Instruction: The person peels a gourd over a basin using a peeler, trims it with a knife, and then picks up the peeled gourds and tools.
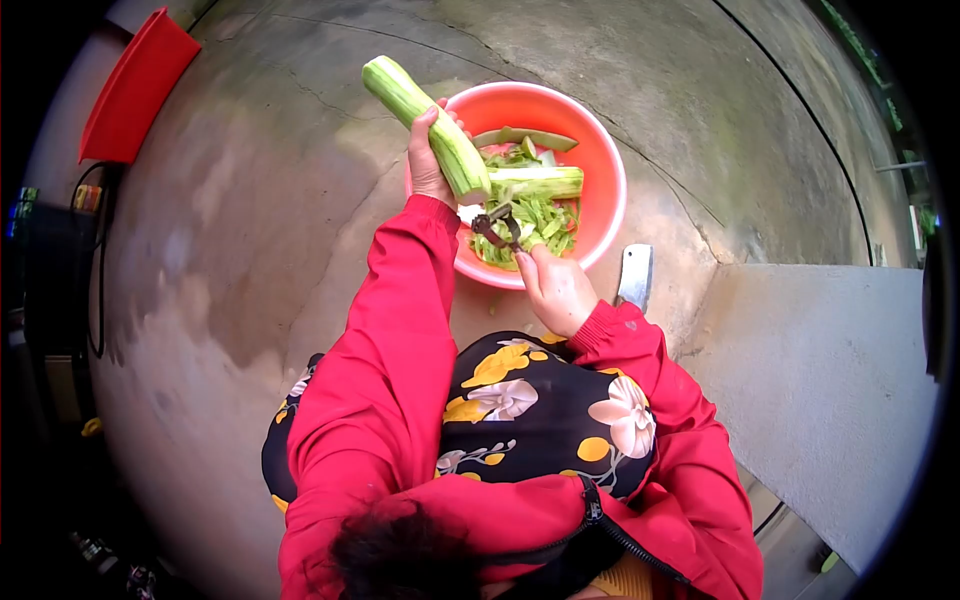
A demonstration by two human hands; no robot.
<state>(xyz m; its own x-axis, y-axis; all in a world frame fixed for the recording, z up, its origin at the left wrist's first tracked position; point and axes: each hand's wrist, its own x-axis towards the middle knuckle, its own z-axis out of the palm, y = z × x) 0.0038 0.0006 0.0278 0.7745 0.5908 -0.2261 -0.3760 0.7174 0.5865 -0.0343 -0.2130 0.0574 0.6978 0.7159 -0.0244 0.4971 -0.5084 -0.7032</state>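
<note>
My left hand (pixel 430 160) is wrapped round a long, mostly peeled pale green gourd (pixel 402 92), held tilted over the left side of a pink basin (pixel 603 165). Closed on its handle, my right hand (pixel 560 290) grips a dark peeler (pixel 492 228) just below the gourd's near end. Whether the blade touches the gourd I cannot tell. Inside the basin, another peeled gourd piece (pixel 545 182) lies on a heap of green peelings (pixel 545 225). A curved strip of green rind (pixel 535 137) rests near the basin's far wall.
On the concrete floor (pixel 250 200), a cleaver (pixel 635 274) lies right of the basin, partly hidden by my sleeve. A raised grey slab (pixel 810 370) is at the right. Far left stands a red container (pixel 138 90); a dark cable (pixel 815 95) crosses the floor at upper right.
</note>
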